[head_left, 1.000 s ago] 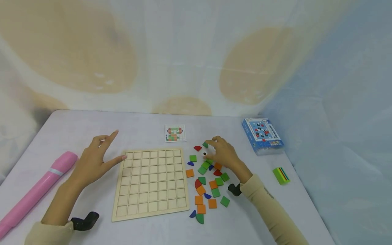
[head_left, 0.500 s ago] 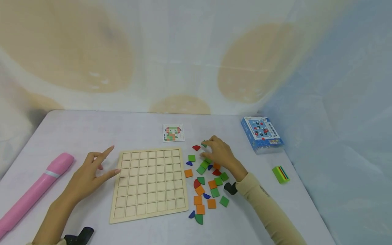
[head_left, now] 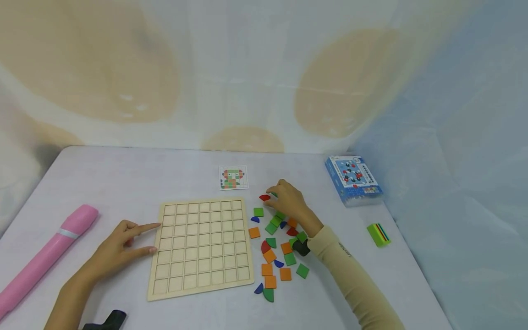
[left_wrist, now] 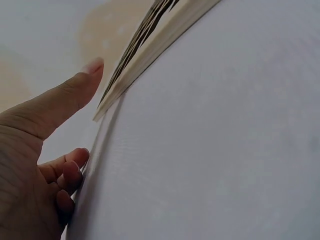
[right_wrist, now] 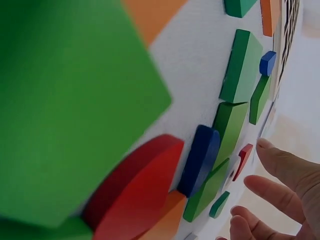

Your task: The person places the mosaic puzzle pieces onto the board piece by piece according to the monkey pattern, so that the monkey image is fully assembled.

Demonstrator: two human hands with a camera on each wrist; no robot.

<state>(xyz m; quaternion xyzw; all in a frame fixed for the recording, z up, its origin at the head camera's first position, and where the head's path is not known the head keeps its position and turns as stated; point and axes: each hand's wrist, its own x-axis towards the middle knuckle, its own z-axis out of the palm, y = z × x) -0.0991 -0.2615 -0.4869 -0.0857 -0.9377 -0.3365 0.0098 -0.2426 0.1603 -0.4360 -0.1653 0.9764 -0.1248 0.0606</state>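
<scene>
My left hand (head_left: 117,252) is beside the left edge of the pale wooden grid board (head_left: 192,242), index finger and thumb extended; in the left wrist view the thumb is close to the board's edge. Over the far end of the loose pieces is my right hand (head_left: 292,202), thumb and index finger spread around a red quarter-round piece (head_left: 264,197). The right wrist view has the thumb beside that red piece (right_wrist: 243,161), apart from it, and no piece in the hand (right_wrist: 285,185). Green squares (head_left: 271,228), orange squares (head_left: 267,269) and blue half-rounds (head_left: 278,264) lie around.
A printed pattern card (head_left: 233,178) lies beyond the board. At the back right stands a blue box (head_left: 354,181), with a lime-green block (head_left: 378,235) nearer. A long pink roll (head_left: 49,259) lies along the left. Cloth walls border the table's back and right sides.
My left hand has come down and nearer to me along the board's left edge. The right hand has shifted left, from the green piece toward the red one.
</scene>
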